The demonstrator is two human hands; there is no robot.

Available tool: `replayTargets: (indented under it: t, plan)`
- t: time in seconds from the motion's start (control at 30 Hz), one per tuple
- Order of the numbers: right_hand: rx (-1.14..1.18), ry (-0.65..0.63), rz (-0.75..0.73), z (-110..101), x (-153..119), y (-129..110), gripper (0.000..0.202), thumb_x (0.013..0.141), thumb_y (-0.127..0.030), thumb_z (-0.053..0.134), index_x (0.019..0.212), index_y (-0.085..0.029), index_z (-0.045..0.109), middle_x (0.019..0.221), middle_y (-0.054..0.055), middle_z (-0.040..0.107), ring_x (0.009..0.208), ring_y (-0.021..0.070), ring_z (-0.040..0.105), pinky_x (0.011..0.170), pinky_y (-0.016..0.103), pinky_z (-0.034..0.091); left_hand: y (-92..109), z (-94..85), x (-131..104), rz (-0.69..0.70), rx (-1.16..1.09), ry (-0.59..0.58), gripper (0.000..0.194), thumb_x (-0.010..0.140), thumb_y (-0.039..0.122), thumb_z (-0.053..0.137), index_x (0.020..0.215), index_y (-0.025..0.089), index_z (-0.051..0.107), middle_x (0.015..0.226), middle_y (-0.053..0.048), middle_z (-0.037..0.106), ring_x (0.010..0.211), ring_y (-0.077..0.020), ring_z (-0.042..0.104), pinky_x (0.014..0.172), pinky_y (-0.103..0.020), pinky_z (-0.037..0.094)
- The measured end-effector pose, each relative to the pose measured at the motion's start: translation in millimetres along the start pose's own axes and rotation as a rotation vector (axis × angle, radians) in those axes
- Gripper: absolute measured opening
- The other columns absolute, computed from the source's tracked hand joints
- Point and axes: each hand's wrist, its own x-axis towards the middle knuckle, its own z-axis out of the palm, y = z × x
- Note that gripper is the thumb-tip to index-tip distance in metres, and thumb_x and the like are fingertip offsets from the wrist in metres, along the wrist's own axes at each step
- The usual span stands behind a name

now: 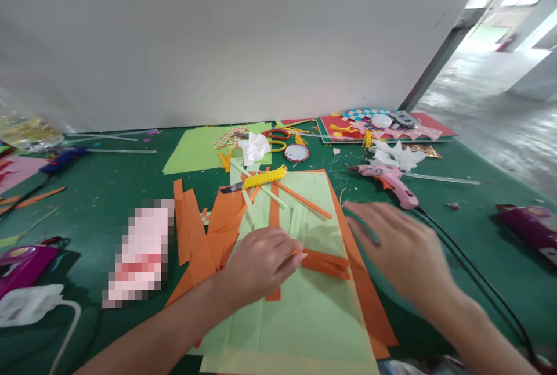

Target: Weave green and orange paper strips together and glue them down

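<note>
My left hand (267, 256) is closed in a pinch on the end of several orange paper strips (326, 263), which point right across a pale green sheet (313, 317). My right hand (395, 241) hovers at the sheet's right edge, fingers stretched out and a little blurred, holding nothing. Just beyond it lies a pink glue gun (389, 180). A yellow box cutter (265, 177) with its blade out rests across the top of the green sheet, near thin green strips (298, 221). Larger orange paper pieces (195, 235) spread out to the left.
Farther back are red-handled scissors (276, 134), a crumpled white tissue (255, 147) and a round tin (296, 153). A red folder (435, 122) carries woven paper and tassels. The glue gun's black cord (470, 270) runs down the right. A blue glue gun (65, 160) lies at left.
</note>
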Motion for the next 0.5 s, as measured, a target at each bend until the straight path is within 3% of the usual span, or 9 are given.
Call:
replayTargets:
  t: [0.1, 0.17, 0.23, 0.37, 0.5]
  plan:
    - [-0.303, -0.187, 0.267, -4, -1, 44, 0.021, 0.092, -0.034, 0.054, 0.095, -0.016, 0.065, 0.089, 0.009, 0.069, 0.084, 0.0263, 0.065, 0.056, 0.032, 0.043, -2, -3.0, -1, -0.022, -0.045, -0.02, 0.022, 0.095, 0.033, 0.051, 0.089, 0.019, 0.066, 0.079, 0.0, 0.073, 0.077, -0.0169, 0.068, 0.068, -0.027, 0.051]
    - [-0.355, -0.3, 0.39, -2, 0, 68, 0.034, 0.094, -0.044, 0.048, 0.076, -0.018, 0.061, 0.074, 0.009, 0.065, 0.073, 0.0267, 0.065, 0.046, 0.029, 0.034, -4, -4.9, 0, -0.019, -0.064, -0.045, 0.025, 0.096, 0.035, 0.049, 0.088, 0.019, 0.067, 0.08, 0.0, 0.073, 0.078, -0.0165, 0.068, 0.069, -0.026, 0.052]
    - [-0.318, -0.363, 0.423, 5, 1, 85, 0.049, 0.095, -0.052, 0.038, 0.065, -0.018, 0.058, 0.069, 0.011, 0.063, 0.062, 0.0234, 0.064, 0.044, 0.028, 0.028, -6, -6.2, 0, -0.005, -0.072, -0.062, 0.027, 0.097, 0.036, 0.049, 0.088, 0.019, 0.067, 0.081, 0.0, 0.074, 0.079, -0.0162, 0.068, 0.07, -0.026, 0.052]
    - [-0.301, -0.376, 0.453, 30, 3, 100, 0.056, 0.091, -0.061, 0.038, 0.062, -0.018, 0.058, 0.069, 0.013, 0.062, 0.055, 0.0245, 0.061, 0.043, 0.027, 0.027, -10, -7.2, 0, 0.04, -0.075, -0.059, 0.027, 0.097, 0.037, 0.049, 0.09, 0.019, 0.068, 0.082, 0.0, 0.073, 0.078, -0.0154, 0.068, 0.07, -0.026, 0.052]
    - [-0.33, -0.339, 0.47, 40, 4, 103, 0.053, 0.092, -0.057, 0.038, 0.073, -0.014, 0.061, 0.074, 0.016, 0.064, 0.058, 0.0261, 0.063, 0.044, 0.028, 0.028, -12, -8.0, 0, 0.066, -0.07, -0.082, 0.028, 0.097, 0.04, 0.049, 0.093, 0.019, 0.068, 0.085, -0.001, 0.073, 0.079, -0.0164, 0.068, 0.072, -0.028, 0.052]
